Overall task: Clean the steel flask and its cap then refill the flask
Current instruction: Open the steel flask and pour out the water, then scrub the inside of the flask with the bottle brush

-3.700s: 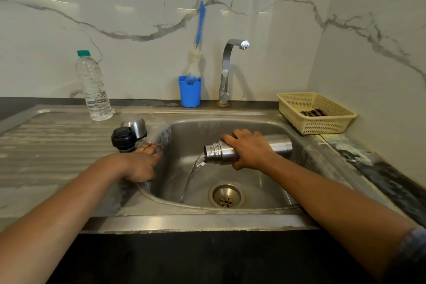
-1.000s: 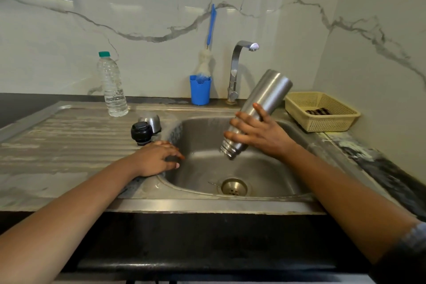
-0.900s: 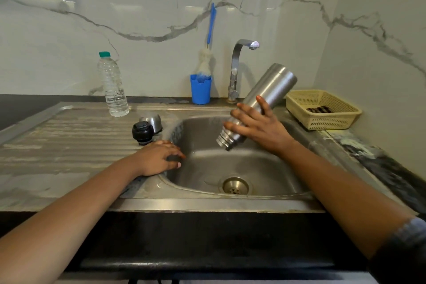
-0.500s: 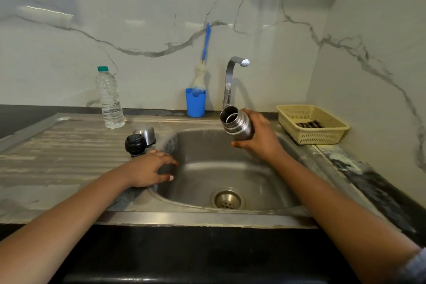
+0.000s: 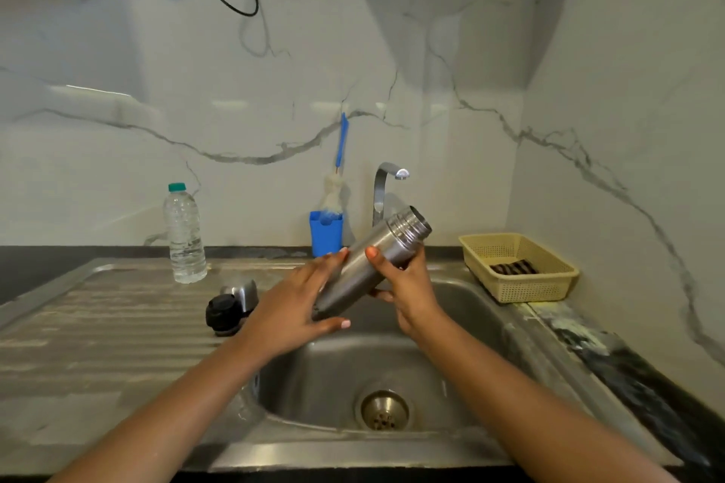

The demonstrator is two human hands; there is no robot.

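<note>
Over the sink (image 5: 470,325), head view: the steel flask (image 5: 368,271) hangs tilted, its open mouth up by the tap (image 5: 386,184). The left hand (image 5: 290,310) clasps its base between fingers (image 5: 325,266) and thumb, and the right hand (image 5: 408,286) wraps its middle. The smooth, likely wet steel could slip and drop into the basin. Its cap (image 5: 241,292) stands on the table, left.

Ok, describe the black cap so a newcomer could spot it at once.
Find the steel sink, then the ribbed drainboard on its left. Close to the basin's left rim sits the black cap, low and round, just in front of a shiny steel cup. It is the only black item on the drainboard.
</note>
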